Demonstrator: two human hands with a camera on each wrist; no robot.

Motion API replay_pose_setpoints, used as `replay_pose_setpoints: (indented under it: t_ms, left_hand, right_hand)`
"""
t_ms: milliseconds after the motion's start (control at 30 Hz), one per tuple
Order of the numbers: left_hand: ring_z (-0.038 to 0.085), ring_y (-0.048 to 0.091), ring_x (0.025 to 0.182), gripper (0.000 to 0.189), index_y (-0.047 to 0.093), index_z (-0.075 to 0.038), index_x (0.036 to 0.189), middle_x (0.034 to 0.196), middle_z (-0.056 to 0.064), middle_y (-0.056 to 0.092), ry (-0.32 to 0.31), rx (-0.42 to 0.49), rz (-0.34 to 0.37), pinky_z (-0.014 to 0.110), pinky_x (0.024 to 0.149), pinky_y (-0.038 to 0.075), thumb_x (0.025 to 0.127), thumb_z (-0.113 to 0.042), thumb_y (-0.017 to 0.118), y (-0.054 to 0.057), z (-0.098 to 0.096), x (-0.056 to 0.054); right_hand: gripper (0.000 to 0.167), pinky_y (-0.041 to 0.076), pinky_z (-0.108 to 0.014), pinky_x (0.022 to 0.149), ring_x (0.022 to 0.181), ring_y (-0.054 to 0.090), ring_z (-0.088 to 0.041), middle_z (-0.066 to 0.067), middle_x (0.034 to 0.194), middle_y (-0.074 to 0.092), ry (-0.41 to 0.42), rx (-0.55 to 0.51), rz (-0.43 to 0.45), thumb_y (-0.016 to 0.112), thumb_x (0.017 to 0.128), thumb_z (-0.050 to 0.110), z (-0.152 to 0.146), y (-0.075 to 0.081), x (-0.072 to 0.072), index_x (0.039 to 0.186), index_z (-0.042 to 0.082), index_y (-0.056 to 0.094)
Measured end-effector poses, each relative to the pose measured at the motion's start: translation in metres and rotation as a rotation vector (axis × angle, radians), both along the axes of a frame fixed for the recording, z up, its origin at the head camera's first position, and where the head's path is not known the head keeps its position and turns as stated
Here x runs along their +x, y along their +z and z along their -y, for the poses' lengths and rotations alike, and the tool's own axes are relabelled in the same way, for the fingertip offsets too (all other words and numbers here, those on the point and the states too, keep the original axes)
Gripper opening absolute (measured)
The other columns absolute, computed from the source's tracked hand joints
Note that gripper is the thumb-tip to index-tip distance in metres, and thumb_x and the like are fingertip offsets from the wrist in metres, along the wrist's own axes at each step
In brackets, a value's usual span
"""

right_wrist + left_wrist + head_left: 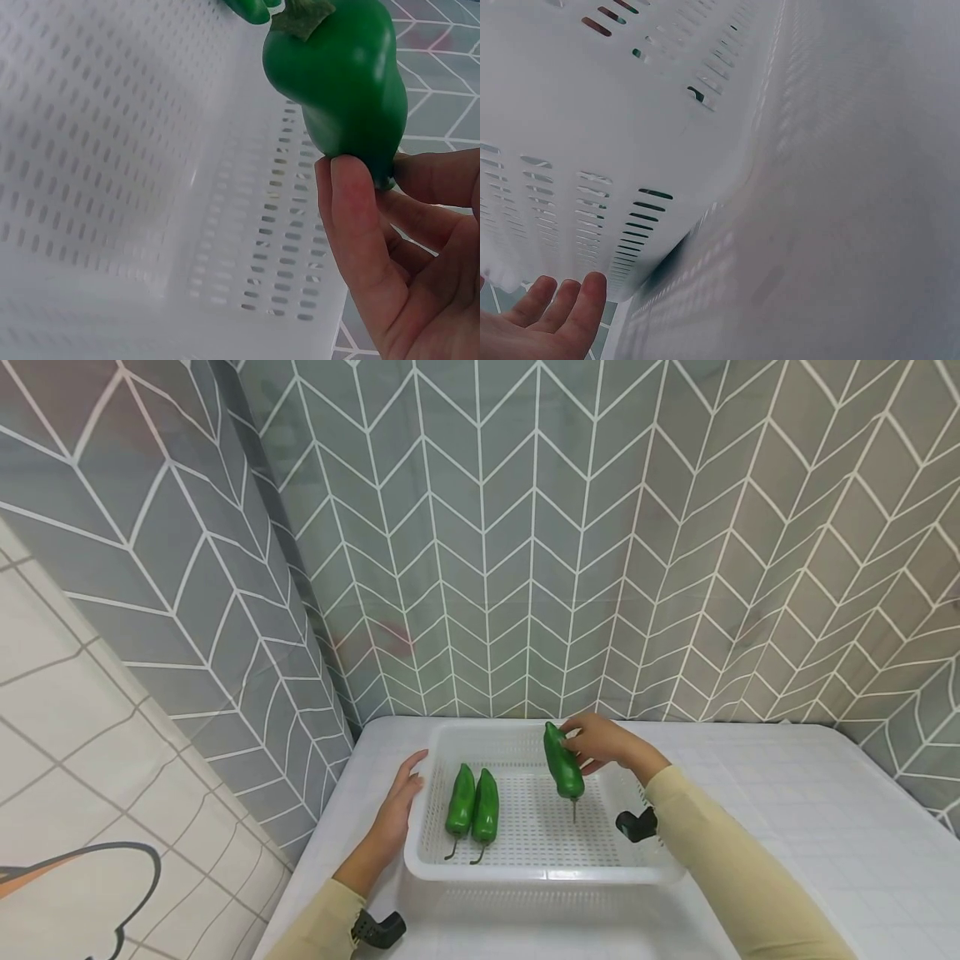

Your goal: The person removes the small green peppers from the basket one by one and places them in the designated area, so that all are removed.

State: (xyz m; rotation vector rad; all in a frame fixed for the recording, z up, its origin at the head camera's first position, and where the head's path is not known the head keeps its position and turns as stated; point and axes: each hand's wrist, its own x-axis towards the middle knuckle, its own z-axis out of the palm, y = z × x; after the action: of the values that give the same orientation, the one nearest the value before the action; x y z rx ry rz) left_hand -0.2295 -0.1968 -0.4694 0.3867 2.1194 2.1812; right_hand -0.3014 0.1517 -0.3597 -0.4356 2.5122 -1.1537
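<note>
A long green pepper is pinched in my right hand over the right half of a white perforated basket. In the right wrist view, thumb and fingers grip this pepper near its tip, stem end away from the palm. Two more green peppers, one beside the other, lie side by side at the basket's left, stems toward me. My left hand rests at the basket's left side, fingers extended along the rim. The left wrist view shows its fingers beside the slotted wall.
The basket stands on a table with a white cloth. A grey curtain with white chevron lines hangs behind it. White tile-patterned fabric is at the left. Each wrist wears a black camera mount.
</note>
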Motion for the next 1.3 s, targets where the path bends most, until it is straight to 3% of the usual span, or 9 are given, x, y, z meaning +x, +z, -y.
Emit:
replay_pose_setpoints:
  t_ms: [500,1300]
  left_hand:
    - [0.039,0.036,0.144,0.049,0.02,-0.024,0.159,0.161,0.013,0.03,-0.006,0.003,-0.005,0.051,0.113,0.035,0.11,-0.02,0.023,0.0,-0.001,0.001]
    - [0.037,0.035,0.145,0.049,0.02,-0.024,0.159,0.161,0.012,0.03,-0.003,0.011,-0.005,0.052,0.114,0.034,0.11,-0.019,0.023,0.001,0.0,0.001]
  right_hand:
    - [0.042,0.062,-0.039,0.068,0.085,0.073,-0.028,-0.021,0.104,0.069,0.006,0.001,-0.014,0.054,0.102,0.007,-0.011,0.006,-0.002,0.138,-0.014,0.05]
    - [0.045,0.062,-0.04,0.072,0.087,0.071,-0.026,-0.027,0.117,0.065,-0.017,-0.02,-0.038,0.054,0.103,0.007,-0.034,0.017,0.001,0.142,-0.014,0.046]
